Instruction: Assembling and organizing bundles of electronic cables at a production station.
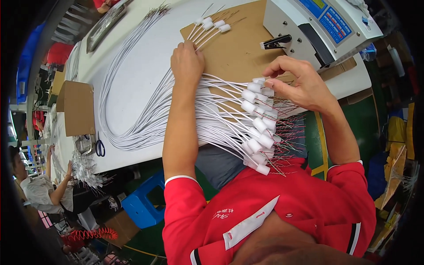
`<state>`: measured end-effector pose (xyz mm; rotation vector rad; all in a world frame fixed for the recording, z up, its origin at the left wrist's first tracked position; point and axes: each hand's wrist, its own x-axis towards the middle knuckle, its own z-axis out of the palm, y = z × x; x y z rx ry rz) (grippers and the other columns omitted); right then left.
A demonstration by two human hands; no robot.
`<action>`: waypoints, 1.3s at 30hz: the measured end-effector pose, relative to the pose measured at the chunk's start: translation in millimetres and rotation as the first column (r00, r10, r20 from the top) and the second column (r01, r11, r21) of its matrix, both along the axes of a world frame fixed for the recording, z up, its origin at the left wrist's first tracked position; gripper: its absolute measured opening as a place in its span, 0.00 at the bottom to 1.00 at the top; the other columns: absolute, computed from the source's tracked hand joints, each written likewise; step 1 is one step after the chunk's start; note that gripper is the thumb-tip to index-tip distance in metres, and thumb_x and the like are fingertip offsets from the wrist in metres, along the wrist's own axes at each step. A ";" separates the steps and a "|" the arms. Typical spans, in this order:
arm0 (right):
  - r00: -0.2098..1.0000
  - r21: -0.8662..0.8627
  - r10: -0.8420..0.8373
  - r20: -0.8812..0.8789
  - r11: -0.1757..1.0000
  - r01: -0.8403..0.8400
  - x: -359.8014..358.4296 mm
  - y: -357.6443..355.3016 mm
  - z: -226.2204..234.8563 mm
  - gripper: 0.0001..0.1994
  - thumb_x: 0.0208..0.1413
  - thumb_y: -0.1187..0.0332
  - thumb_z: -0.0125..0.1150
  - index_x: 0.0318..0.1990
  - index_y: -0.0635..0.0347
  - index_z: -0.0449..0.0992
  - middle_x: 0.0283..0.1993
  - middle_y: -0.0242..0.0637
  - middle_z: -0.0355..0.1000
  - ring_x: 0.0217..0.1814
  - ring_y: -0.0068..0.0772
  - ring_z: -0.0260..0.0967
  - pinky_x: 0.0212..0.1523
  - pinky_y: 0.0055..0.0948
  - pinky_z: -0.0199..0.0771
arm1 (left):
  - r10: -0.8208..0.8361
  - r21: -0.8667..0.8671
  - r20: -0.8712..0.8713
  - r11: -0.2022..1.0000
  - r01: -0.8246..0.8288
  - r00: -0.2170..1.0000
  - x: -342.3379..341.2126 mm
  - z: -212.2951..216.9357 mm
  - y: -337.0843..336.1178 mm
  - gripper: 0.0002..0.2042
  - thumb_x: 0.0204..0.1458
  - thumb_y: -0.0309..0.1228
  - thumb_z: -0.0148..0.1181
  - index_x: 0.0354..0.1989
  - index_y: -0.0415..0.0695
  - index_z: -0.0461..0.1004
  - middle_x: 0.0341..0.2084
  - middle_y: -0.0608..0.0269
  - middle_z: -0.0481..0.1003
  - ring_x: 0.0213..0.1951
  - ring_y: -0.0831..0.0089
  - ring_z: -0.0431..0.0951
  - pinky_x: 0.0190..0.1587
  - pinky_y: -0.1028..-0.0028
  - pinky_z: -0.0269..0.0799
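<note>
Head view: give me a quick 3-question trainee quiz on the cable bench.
1. True or false: the left hand presses down on the bundle of white cables on the table.
2. What do the right hand fingertips pinch? A) scissors B) a white sleeve end on a cable C) the cardboard sheet
3. Fill in: a few finished cables lie apart on the ______ sheet, beside the white machine.

Key: 1 true; 2 B, the white sleeve end; the scissors lie far off at the table edge; 3 cardboard.
</note>
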<state>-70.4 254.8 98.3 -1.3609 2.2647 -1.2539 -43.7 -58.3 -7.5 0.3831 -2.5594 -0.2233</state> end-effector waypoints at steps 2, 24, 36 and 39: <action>1.000 -0.002 -0.029 -0.004 1.000 0.029 -2.1 0.0 0.6 0.11 0.59 0.70 0.68 0.45 0.68 0.79 0.40 0.40 0.78 0.42 0.31 0.76 0.47 0.29 0.75 | -0.028 0.050 -0.090 0.998 0.032 0.996 1.3 8.0 8.9 0.13 0.52 0.27 0.64 0.46 0.40 0.76 0.38 0.51 0.78 0.32 0.52 0.78 0.38 0.55 0.76; 0.890 -0.425 0.033 0.456 0.886 0.185 -18.9 -27.4 -24.0 0.10 0.63 0.71 0.67 0.47 0.66 0.80 0.44 0.35 0.80 0.48 0.22 0.77 0.53 0.25 0.77 | -0.540 -0.130 -0.443 0.828 0.545 0.716 27.0 51.3 99.9 0.27 0.52 0.26 0.71 0.63 0.40 0.74 0.28 0.60 0.74 0.24 0.67 0.74 0.25 0.68 0.71; 0.851 -0.502 -0.111 0.513 0.765 0.403 -18.5 -10.2 -6.0 0.15 0.61 0.74 0.67 0.54 0.67 0.76 0.48 0.35 0.78 0.51 0.23 0.76 0.52 0.23 0.76 | -0.508 -0.111 -0.465 0.846 0.522 0.725 24.5 46.3 94.0 0.28 0.50 0.26 0.72 0.63 0.41 0.75 0.27 0.60 0.73 0.24 0.67 0.73 0.24 0.68 0.70; 0.851 -0.505 -0.121 0.512 0.758 0.412 -19.1 -11.5 -6.5 0.15 0.61 0.74 0.67 0.54 0.67 0.76 0.47 0.34 0.77 0.50 0.21 0.75 0.51 0.21 0.75 | -0.509 -0.119 -0.455 0.848 0.517 0.731 25.8 49.0 93.2 0.28 0.50 0.26 0.72 0.62 0.41 0.75 0.27 0.60 0.73 0.23 0.67 0.73 0.24 0.68 0.70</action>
